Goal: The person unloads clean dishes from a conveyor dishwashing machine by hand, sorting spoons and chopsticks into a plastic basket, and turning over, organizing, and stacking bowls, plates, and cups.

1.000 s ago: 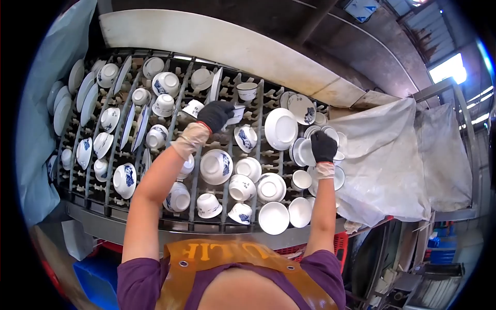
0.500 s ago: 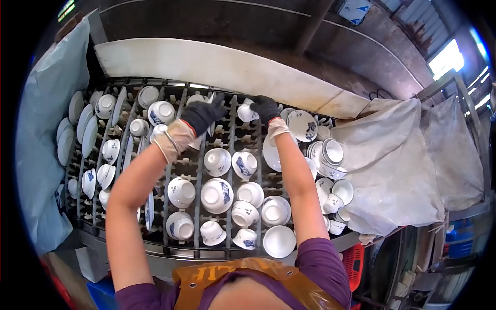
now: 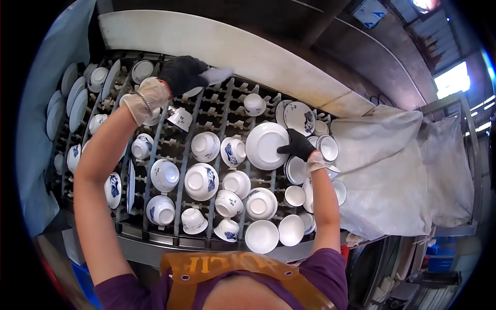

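My left hand (image 3: 181, 76), in a black glove, is closed on a thin white plate (image 3: 217, 76) at the rack's back edge; motion blurs it. To the right, my black-gloved right hand (image 3: 299, 145) grips the right rim of a large white plate (image 3: 267, 146), thumb over its face. Behind that plate an upside-down white cup (image 3: 254, 105) sits on the rack (image 3: 225, 111). Just below my left wrist, a tilted patterned bowl (image 3: 180, 119) rests among the pegs. A blue-patterned oval plate (image 3: 299, 118) leans just behind my right hand.
Several overturned bowls, such as a bowl (image 3: 201, 182), stand in rows towards me. Upright plates (image 3: 78, 109) line the left end. Stacked bowls (image 3: 327, 148) sit at the right beside a plastic sheet (image 3: 382, 165). A pale board (image 3: 206, 44) borders the back.
My right hand has left the cup at the back and come towards me onto the large plate. The left hand still holds a thin plate, now nearer the back board. The camera view has shifted.
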Tool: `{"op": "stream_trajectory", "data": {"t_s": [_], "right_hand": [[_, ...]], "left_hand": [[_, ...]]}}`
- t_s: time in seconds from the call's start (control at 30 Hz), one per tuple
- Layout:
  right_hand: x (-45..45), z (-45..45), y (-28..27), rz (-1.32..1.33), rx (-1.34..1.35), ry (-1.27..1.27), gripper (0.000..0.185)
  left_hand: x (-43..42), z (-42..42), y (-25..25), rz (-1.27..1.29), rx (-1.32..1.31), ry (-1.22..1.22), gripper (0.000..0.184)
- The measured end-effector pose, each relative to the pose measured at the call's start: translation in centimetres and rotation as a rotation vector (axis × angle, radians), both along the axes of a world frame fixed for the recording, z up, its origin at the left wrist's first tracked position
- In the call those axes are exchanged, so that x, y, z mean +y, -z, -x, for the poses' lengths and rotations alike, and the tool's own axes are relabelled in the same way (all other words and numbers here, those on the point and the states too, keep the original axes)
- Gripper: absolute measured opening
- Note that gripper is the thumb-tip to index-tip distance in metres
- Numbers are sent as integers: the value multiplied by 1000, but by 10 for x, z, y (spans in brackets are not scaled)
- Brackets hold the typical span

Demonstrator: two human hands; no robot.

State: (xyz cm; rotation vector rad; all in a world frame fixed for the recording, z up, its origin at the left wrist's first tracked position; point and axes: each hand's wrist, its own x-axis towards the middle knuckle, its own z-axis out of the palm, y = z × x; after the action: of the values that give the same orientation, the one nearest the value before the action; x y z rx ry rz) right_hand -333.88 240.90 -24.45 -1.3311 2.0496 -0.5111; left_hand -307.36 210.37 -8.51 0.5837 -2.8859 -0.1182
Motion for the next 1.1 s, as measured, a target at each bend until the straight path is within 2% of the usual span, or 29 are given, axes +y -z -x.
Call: {"op": "stream_trajectory", "data": {"t_s": [0.07, 0.1, 0.13, 0.2, 0.23, 0.27, 0.33, 0.43, 0.5, 0.53, 0.6, 0.67, 0.73, 0.77, 0.8, 0.87, 0.93, 0.97, 1.0, 1.03, 1.07, 1.1], "right_hand": [[1, -33, -57, 160, 28, 103, 67], [0, -33, -57, 289, -20, 134, 59], [-7, -53, -105, 192, -79, 105, 48], [-18, -67, -124, 430, 333, -147, 40], [-29, -76, -135, 499, 439, -257, 30], [-43, -84, -140, 569, 549, -366, 21], [-78, -97, -117, 713, 893, -446, 11], [-119, -96, -71, 770, 943, -471, 9], [-142, -86, -54, 755, 1024, -453, 8], [-142, -81, -72, 720, 966, -489, 7], [-136, -78, -101, 667, 1097, -431, 8], [-137, -63, -106, 748, 1093, -480, 6], [-147, -49, -90, 839, 979, -575, 3], [-146, -49, -81, 893, 949, -549, 1], [-147, -48, -62, 728, 911, -553, 10], [-154, -42, -30, 920, 665, -347, 27], [-151, -15, -21, 946, 854, 8, 39], [-144, 5, -21, 975, 760, 209, 40], [-137, 40, 10, 914, 762, 428, 40], [-111, 60, 13, 726, 682, 476, 40], [-95, 69, 6, 264, 620, 565, 39], [-85, 96, 32, 13, 532, 552, 44]], "left_hand": [[7, 12, 4, -169, 74, -181, 39], [1, 20, 20, -170, 125, -197, 40], [0, 24, 33, -173, 127, -202, 40], [0, 35, 58, -125, 69, -251, 39], [-6, 41, 82, -134, 69, -209, 37], [0, 46, 90, -236, 46, -289, 36], [14, 56, 98, -248, 72, -276, 36], [36, 68, 89, -382, -23, -327, 37], [46, 57, 71, -351, -30, -288, 38], [44, 54, 66, -327, -38, -257, 39], [25, 38, 80, -286, -71, -155, 38], [20, 8, 82, -192, -72, -80, 36], [23, -10, 65, -157, -410, -129, 35], [15, -19, 76, -180, -503, -123, 33], [23, -29, 76, -121, -397, -123, 34], [34, -39, 71, -289, -487, -125, 35], [45, -59, 85, -255, -577, -134, 21], [53, -73, 100, -206, -456, -145, 26], [61, -83, 109, -160, -337, -158, 31], [73, -79, 92, -207, -409, -188, 27], [79, -83, 94, -205, -409, -187, 27], [86, -86, 97, -273, -226, -89, 26]]}}
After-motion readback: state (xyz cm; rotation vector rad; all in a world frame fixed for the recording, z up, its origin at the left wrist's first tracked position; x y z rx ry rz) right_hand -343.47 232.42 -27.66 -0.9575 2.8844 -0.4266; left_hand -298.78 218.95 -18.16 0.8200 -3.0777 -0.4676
